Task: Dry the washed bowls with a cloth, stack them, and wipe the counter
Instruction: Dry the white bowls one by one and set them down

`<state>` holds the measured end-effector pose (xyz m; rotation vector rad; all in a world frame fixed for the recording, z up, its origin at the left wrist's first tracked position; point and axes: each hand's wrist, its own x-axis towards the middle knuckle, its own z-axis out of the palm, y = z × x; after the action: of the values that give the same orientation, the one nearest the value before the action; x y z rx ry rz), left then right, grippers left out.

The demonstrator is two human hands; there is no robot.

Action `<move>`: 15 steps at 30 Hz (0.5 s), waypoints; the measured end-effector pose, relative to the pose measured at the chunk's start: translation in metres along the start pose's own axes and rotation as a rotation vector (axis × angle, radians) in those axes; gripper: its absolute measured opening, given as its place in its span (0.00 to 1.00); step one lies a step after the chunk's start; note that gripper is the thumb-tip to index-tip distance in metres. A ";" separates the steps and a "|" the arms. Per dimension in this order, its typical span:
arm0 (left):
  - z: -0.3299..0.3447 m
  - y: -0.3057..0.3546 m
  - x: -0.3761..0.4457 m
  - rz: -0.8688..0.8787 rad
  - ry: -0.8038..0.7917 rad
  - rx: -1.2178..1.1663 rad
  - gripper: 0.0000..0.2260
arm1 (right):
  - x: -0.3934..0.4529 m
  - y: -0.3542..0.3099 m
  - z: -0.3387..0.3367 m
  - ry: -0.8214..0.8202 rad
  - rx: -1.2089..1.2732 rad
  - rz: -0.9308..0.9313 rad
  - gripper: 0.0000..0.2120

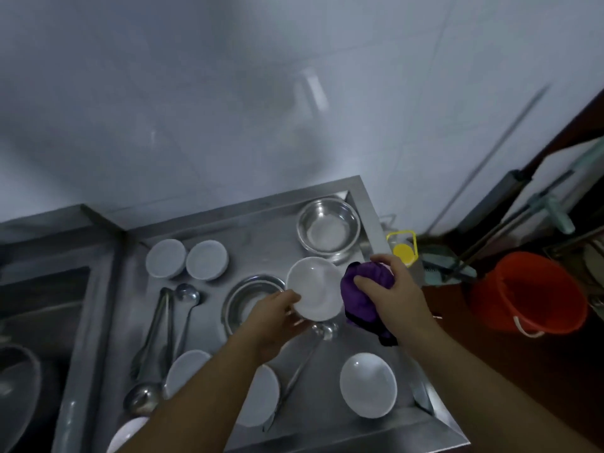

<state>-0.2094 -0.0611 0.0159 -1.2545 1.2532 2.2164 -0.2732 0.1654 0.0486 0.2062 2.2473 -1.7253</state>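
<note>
My left hand [276, 317] holds a white bowl [315, 289] by its near rim, lifted above the steel counter [268, 243] with its hollow facing me. Beside the bowl's right edge, my right hand [390, 287] grips a bunched purple cloth [361, 297]. Two white bowls [166, 258] [206, 259] sit upside down at the back left. Another white bowl [367, 389] stands upright at the front right. More white bowls [186, 371] [261, 395] lie near my left forearm, partly hidden by it.
A steel bowl [328, 227] sits in the back right corner, another steel bowl [250, 297] under the held bowl. Tongs [155, 331] and ladles [186, 308] lie at left. A sink [36, 322] is further left. An orange bucket [529, 291] and a yellow-capped bottle [402, 250] stand off the counter's right edge.
</note>
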 end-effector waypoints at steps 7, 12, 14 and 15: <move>-0.048 0.023 -0.083 0.086 -0.265 -0.090 0.33 | -0.053 -0.073 0.058 -0.261 -0.163 -0.202 0.26; -0.094 0.043 -0.131 0.245 -0.494 -0.078 0.34 | -0.103 -0.108 0.105 -0.303 -0.285 -0.532 0.28; -0.109 0.052 -0.148 0.253 -0.519 -0.073 0.33 | -0.122 -0.118 0.124 -0.307 -0.316 -0.614 0.30; -0.115 0.057 -0.155 0.254 -0.518 -0.069 0.31 | -0.131 -0.121 0.133 -0.316 -0.325 -0.647 0.31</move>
<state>-0.0931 -0.1635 0.1439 -0.4951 1.1751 2.5502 -0.1653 0.0142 0.1707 -0.8866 2.4413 -1.4606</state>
